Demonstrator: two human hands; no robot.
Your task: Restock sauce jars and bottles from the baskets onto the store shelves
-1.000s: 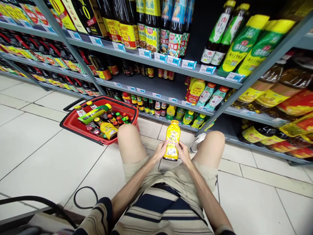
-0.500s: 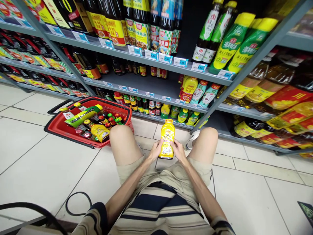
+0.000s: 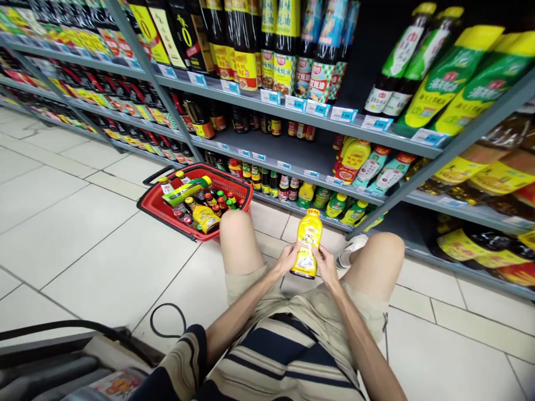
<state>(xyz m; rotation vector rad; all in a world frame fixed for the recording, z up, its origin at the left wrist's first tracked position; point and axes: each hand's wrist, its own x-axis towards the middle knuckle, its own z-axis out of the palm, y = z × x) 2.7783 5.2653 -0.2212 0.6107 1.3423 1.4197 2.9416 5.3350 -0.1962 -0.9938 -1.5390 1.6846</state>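
Observation:
I sit or squat on a tiled shop floor facing grey shelves. Both hands hold one yellow squeeze bottle [image 3: 307, 243] upright between my knees. My left hand [image 3: 287, 258] grips its lower left side and my right hand [image 3: 325, 263] grips its lower right side, fingers curled against the label. The bottle's cap points up toward the bottom shelf.
A red shopping basket [image 3: 156, 203] with several sauce bottles stands on the floor left of my left knee. Grey shelves [image 3: 292, 153] packed with bottles rise ahead, with small bottles on the bottom shelf [image 3: 288, 187]. A black cable [image 3: 167, 320] loops on the tiles near a cart at lower left.
The view has swung left, so shelves, basket and bottle sit further right in the picture. Both hands keep the same hold on the yellow bottle.

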